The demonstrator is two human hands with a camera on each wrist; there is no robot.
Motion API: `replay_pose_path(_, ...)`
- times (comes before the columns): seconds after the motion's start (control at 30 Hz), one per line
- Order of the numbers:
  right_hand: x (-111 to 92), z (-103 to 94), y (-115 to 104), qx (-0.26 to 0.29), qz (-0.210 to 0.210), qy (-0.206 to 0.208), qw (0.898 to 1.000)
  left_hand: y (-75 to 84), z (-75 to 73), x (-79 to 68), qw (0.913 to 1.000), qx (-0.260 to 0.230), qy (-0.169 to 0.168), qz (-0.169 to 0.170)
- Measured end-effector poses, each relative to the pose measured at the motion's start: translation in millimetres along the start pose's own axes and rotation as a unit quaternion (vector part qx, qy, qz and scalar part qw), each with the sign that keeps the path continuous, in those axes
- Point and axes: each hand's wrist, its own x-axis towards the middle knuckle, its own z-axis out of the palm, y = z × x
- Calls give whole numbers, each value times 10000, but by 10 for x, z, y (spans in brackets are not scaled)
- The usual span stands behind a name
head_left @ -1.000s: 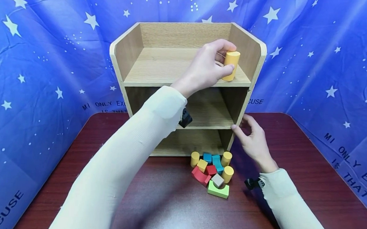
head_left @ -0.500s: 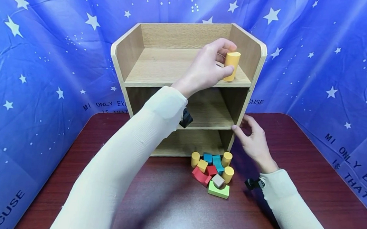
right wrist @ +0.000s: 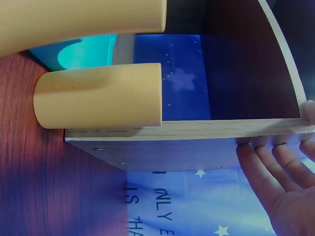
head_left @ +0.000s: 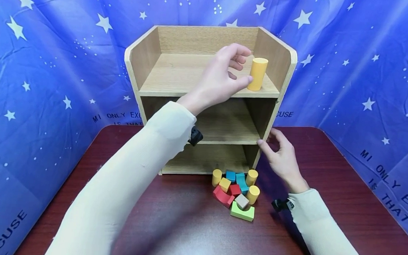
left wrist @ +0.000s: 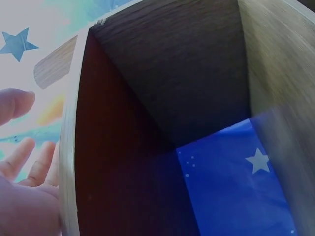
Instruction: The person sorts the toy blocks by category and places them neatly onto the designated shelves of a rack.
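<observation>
On the top board of a wooden shelf point(head_left: 179, 74) a yellow cylinder block point(head_left: 258, 74) stands upright near the right side. My left hand point(head_left: 222, 74) is just left of it, fingers spread off it and thumb tip right at its lower side. The left wrist view shows this hand point(left wrist: 27, 191) at the left edge, with the block point(left wrist: 51, 110) a washed-out yellow patch. My right hand point(head_left: 283, 158) holds the shelf's right side panel. In the right wrist view, its fingers point(right wrist: 261, 167) lie against the outer face, the thumb at the front edge.
Before the shelf's lower right corner, several blocks sit together on the dark red table point(head_left: 171, 218): yellow cylinders point(head_left: 253, 194), cubes, a red arch point(head_left: 223, 196), a teal arch point(head_left: 242, 182) and a green arch point(head_left: 242, 212). A blue star-print curtain point(head_left: 55, 58) hangs around.
My left hand has let go of the yellow cylinder and drawn back left, its fingers opening. The cylinder stays standing on the top board. My right hand has not moved.
</observation>
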Motion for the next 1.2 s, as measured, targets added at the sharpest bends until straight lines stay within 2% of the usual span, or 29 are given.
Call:
replay_pose_path(0.23,-1,4,13,-66,-52,34,10000,-52,-112,-122,9991,-135,302,250)
replay_pose_path(0.47,6,2,12,-17,-99,45,9999,-70,-178,-247,9976,-274,407,487)
replay_pose_path(0.7,2,1,12,-47,-93,42,9999,-90,-201,-389,9965,-336,545,537)
replay_pose_path(0.87,0,0,12,-28,-93,27,9999,-115,-190,-487,9931,-227,583,992)
replay_pose_path(0.97,2,3,16,-66,-105,41,9999,-95,-181,-543,9911,-266,610,1151)
replay_pose_path(1.2,48,44,396,-65,-108,85,9999,-111,-175,-642,9887,-178,566,1380)
